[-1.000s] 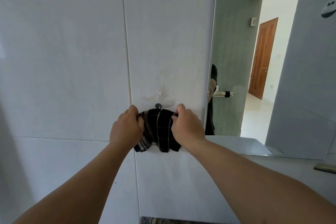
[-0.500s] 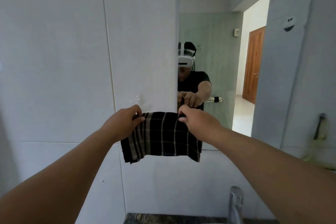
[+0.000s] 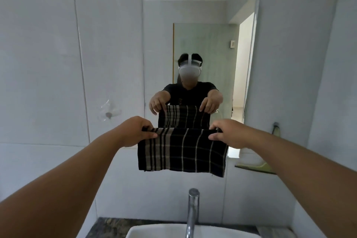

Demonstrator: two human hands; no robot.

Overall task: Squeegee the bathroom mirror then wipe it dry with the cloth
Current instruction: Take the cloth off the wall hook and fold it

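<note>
A black cloth (image 3: 181,150) with pale checked stripes hangs spread flat in front of the lower part of the bathroom mirror (image 3: 201,35). My left hand (image 3: 135,131) pinches its top left corner and my right hand (image 3: 229,133) pinches its top right corner. The mirror is a tall frameless pane on the white tiled wall, and it reflects a person holding the same cloth. No squeegee is in view.
A clear wall hook (image 3: 109,114) sticks to the tile left of the mirror. A chrome tap (image 3: 192,212) rises over a white basin (image 3: 154,232) at the bottom. A green-edged shelf (image 3: 255,167) juts out at the right, below another hook (image 3: 276,126).
Both hands lifted the cloth off the wall hook, spread it wide and carried it right. It now hangs in front of the mirror's lower part, above the tap.
</note>
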